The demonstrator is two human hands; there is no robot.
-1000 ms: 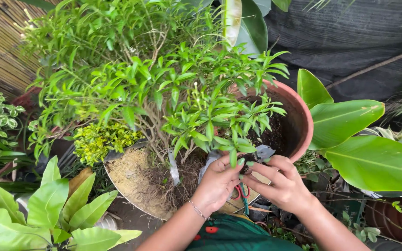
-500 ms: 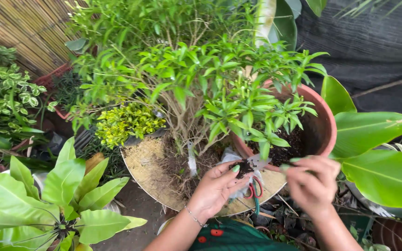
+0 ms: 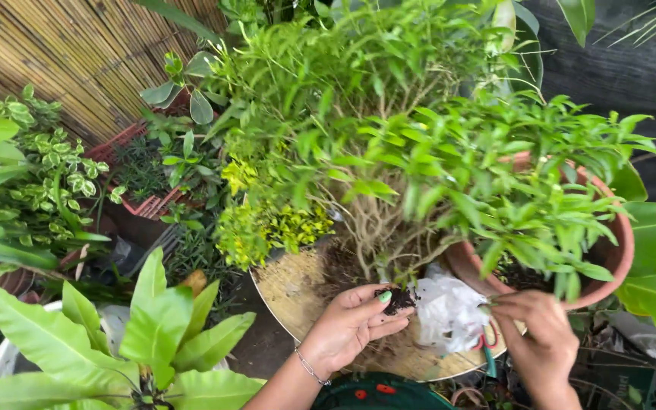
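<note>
Bamboo fencing [image 3: 62, 53] closes off the upper left of a crowded garden corner, and dark cloth [image 3: 609, 68] hangs at the upper right. Below them a round tray [image 3: 290, 292] carries a leafy shrub [image 3: 389, 137] whose pale bare stems rise from dark soil. A terracotta pot [image 3: 620, 254] leans against the tray's right side, half hidden by the shrub's foliage. Small yellow-green plants [image 3: 267, 224] grow at the tray's left rim. Broad-leaved plants [image 3: 146, 334] fill the lower left, and a variegated plant [image 3: 55, 167] stands further back near a red crate [image 3: 153, 201].

The left hand [image 3: 351, 326] reaches in from below, a thin bracelet [image 3: 309, 368] at the wrist, and its grip is closed on a clump of soil [image 3: 398, 298], pinched between thumb and fingertips just above the tray, near the base of the stems. The right hand [image 3: 544, 334] comes in beside it, fingers curled, its grip closed on the edge of a crumpled white plastic bag [image 3: 449, 311]. The bag lies between the two hands, resting against the pot's lower rim and over the tray's edge. Red and teal handles [image 3: 487, 345] show just under the bag, though the tool they belong to is hidden. A dark green round object with red marks [image 3: 373, 393] sits at the bottom edge, too cropped to identify.
</note>
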